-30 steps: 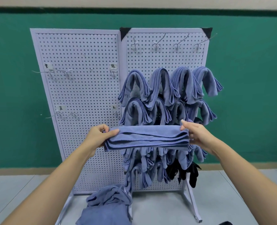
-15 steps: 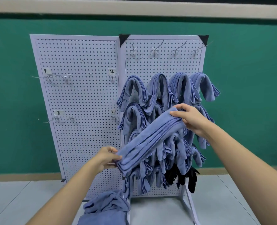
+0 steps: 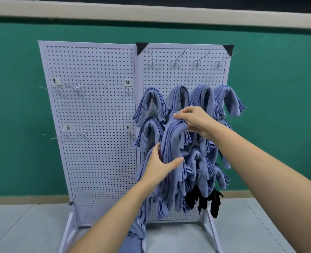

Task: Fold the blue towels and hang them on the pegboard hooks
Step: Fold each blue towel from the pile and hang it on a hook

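A folded blue towel (image 3: 172, 141) hangs draped against the right panel of the white pegboard (image 3: 96, 143), in the second row among several other hung blue towels (image 3: 204, 99). My right hand (image 3: 194, 119) pinches its top fold where it bends over. My left hand (image 3: 160, 166) grips the towel's long hanging part lower down, thumb across the front. The hook under the fold is hidden by cloth and fingers.
Bare wire hooks (image 3: 196, 62) line the top of the right panel, and more hooks (image 3: 69, 87) with paper labels sit on the left panel. Black cloths (image 3: 205, 199) hang low on the right. A loose blue towel pile (image 3: 134, 236) lies on the grey floor by the stand.
The towel went from held flat and level between both hands to tilted, then draped upright on the board. My right hand rose to the second row; my left hand followed up along the hanging part.
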`<state>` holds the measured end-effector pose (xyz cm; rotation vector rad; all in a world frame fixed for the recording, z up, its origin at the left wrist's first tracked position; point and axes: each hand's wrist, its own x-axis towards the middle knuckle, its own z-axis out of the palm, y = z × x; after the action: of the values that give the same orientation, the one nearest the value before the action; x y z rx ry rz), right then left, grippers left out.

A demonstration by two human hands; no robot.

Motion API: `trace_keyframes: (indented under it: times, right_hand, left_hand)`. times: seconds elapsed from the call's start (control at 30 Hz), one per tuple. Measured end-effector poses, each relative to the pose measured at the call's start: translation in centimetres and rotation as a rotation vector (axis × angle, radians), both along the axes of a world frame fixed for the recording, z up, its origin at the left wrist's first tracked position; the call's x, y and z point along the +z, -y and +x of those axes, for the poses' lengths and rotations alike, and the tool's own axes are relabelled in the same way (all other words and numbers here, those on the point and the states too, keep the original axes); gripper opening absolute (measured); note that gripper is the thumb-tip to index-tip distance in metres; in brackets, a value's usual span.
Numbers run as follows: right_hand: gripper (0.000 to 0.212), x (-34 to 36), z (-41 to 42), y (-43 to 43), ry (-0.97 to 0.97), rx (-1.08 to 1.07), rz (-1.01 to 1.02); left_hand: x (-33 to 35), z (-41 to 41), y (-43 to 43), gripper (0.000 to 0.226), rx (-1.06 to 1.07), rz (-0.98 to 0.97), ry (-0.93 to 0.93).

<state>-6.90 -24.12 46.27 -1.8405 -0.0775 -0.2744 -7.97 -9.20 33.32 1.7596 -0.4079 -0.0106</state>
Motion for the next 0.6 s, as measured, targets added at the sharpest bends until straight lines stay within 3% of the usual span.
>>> trace_keyframes:
  times: [0.1,0.23,0.3,0.37,0.47,0.6]
  right_hand:
    - [0.013,0.8,-0.3,1.2,0.011,-0.006,0.223]
    - [0.014,0.3,-0.2,4.8,-0.024,-0.030,0.466]
    - [0.013,-0.9,-0.4,6.8,-0.106,-0.067,0.490]
    - [0.011,-2.7,-0.8,8.4,-0.208,-0.132,0.345]
    - [0.022,-4.7,-1.4,9.1,-0.181,-0.191,-0.143]
    - [0.041,-4.0,-2.4,7.2,0.002,0.062,-0.246]
  left_hand:
    - [-0.2,0.2,0.7,0.102,0.173,0.074,0.194]
    - [0.7,1.2,-0.1,0.043,0.294,-0.019,0.317]
    - [2.0,1.6,-0.6,0.032,0.319,-0.011,0.332]
    - [3.7,1.9,-0.7,0.026,0.323,0.011,0.333]
    - [6.0,2.6,0.4,0.020,0.340,0.090,0.334]
    - [9.0,2.3,3.3,0.011,0.342,0.173,0.386]
